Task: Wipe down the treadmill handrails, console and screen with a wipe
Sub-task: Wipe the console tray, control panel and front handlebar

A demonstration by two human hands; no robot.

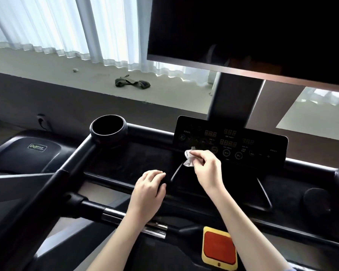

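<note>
Right grip (205, 169) is pinched tight on a crumpled white wipe (189, 159), pressing it at the lower left corner of the console panel (243, 145), under the big dark screen (243, 26). Left grip (151, 187) sits on the black tray (125, 163) beside it, fingers bent down, can't tell if it's holding anything. Cup holder (110, 137) is off left, red stop button (219, 247) nearest the person.

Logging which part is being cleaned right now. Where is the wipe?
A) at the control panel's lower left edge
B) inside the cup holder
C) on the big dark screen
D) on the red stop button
A: the right hand pinches the crumpled white wipe at the lower left edge of the control panel, well below the screen.
</note>
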